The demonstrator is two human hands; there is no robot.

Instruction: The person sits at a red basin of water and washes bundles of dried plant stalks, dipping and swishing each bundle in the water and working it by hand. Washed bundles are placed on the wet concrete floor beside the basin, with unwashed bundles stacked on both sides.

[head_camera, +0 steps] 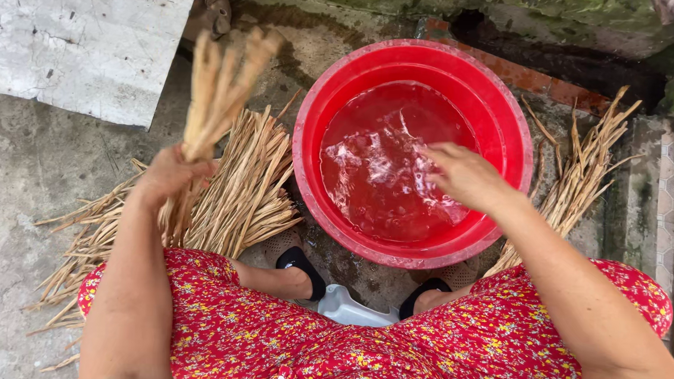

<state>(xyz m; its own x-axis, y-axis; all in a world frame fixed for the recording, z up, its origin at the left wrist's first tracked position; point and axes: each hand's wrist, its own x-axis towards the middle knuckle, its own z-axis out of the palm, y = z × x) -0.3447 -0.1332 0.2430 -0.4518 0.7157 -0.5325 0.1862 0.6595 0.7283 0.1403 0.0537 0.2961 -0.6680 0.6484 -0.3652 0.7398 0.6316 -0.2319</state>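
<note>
Closest to the lens, a red floral-print dress is spread over bent knees across the bottom of the frame, with black slip-on shoes and a small white plastic stool seen between them. Just above, in the centre, a round red plastic basin is set on damp concrete, about half filled with clear, rippling water. The right hand is held loose and unclenched over the water, nothing gripped. On the left, a bunch of dry tan straw stalks is clutched tight by the left hand, blurred tips raised toward the upper left. A flat fanned pile of stalks is laid left of the basin, and a thinner bundle is laid to its right.
</note>
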